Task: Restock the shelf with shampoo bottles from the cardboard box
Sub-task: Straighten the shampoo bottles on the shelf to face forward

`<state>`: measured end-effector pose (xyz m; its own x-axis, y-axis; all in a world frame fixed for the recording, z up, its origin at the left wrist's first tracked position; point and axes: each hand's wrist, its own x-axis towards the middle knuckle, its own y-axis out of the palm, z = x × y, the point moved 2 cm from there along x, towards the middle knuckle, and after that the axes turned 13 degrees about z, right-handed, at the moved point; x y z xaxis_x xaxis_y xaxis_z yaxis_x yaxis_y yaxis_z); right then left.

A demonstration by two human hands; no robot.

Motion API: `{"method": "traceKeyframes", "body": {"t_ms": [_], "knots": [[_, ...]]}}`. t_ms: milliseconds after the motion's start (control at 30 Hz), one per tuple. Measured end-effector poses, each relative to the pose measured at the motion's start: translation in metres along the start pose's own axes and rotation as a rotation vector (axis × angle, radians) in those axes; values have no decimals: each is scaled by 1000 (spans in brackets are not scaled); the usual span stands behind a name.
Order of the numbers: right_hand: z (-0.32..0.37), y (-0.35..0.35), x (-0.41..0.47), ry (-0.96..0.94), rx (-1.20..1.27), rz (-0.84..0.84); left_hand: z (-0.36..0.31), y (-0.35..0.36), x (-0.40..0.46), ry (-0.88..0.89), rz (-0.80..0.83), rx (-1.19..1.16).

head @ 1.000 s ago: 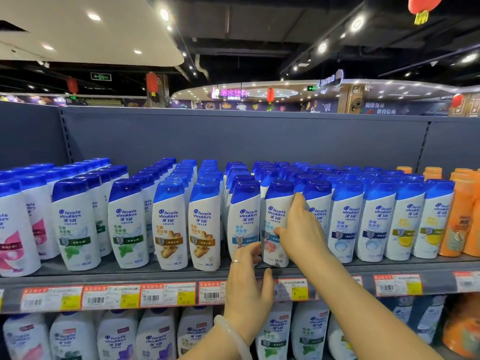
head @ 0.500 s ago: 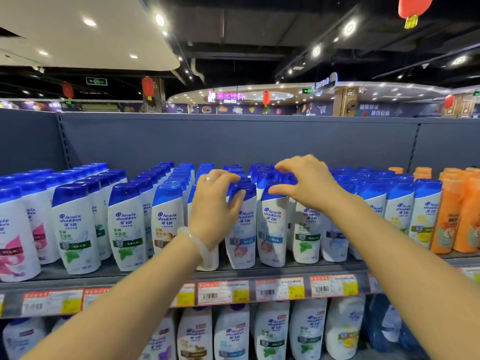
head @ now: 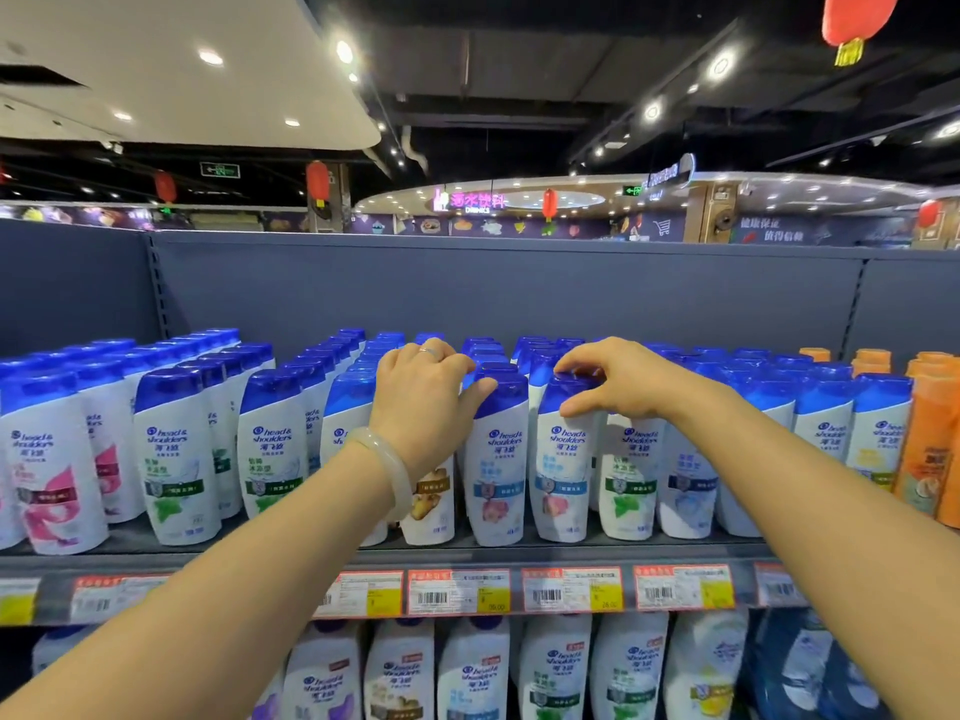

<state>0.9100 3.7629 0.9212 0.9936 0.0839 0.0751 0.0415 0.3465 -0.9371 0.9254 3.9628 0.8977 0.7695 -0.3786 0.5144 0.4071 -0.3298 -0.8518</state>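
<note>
Both hands, left hand (head: 423,394) and right hand (head: 605,381), are gripping front bottle caps (head: 566,389) at twelve o'clock, seemingly so I'm squaring rows.

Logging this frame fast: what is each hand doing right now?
Left hand: fingers curled around a bottle cap.
Right hand: pinching the cap of the next bottle.

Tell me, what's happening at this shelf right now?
A person is tidying shampoo bottles on a store shelf. The left hand reaches in among the blue caps beside a front-row bottle, thumb against its cap. The right hand pinches the cap of the neighbouring bottle. Both bottles stand upright in the front row. No cardboard box is in view.
</note>
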Motion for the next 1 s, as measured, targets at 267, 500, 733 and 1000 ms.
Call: {"method": "traceKeyframes", "body": {"t_ms": [267, 500, 733, 1000], "knots": [[-5, 2, 2, -51, 3, 17, 8, 2, -2, 31, 83, -16], [2, 3, -3, -5, -81, -16, 16, -1, -4, 46, 70, -114], [37, 15, -4, -109, -126, -143, 17, 1, -9, 51, 37, -152], [52, 23, -1, -114, -153, -171, 23, -10, -21, 102, -61, -211]]}}
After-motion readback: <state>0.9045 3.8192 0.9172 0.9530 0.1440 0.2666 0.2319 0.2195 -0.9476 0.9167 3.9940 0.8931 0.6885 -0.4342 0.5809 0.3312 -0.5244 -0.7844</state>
